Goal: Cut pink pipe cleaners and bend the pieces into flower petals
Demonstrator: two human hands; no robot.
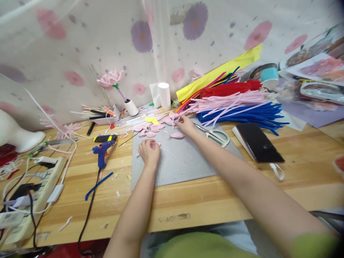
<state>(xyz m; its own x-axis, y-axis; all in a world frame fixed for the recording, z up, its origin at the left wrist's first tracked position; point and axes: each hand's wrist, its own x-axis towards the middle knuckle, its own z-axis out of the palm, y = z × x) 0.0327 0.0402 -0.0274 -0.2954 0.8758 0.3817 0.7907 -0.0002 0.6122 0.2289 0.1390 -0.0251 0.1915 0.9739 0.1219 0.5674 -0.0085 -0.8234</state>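
Over the left part of a grey cutting mat [185, 165], my left hand [149, 153] is closed. Pink ends stick out on both sides of it, apparently from a pink fuzzy petal [138, 155] mostly hidden by the fingers. My right hand [185, 125] reaches to the mat's far side, its fingertips pinched on another pink petal [171, 116]. Between the hands lies a single pink petal [177, 135]. Several more pink petals [150, 134] are grouped at the mat's back left. Scissors [216, 137] with pale green handles lie beside my right wrist.
Bundles of blue [242, 116], pink and red pipe cleaners lie at the back right, near a phone [259, 143]. On the left are a blue glue gun [102, 154], a black-yellow cutter [104, 138] and a power strip [40, 197]. A pink flower [110, 79] stands in a white vase.
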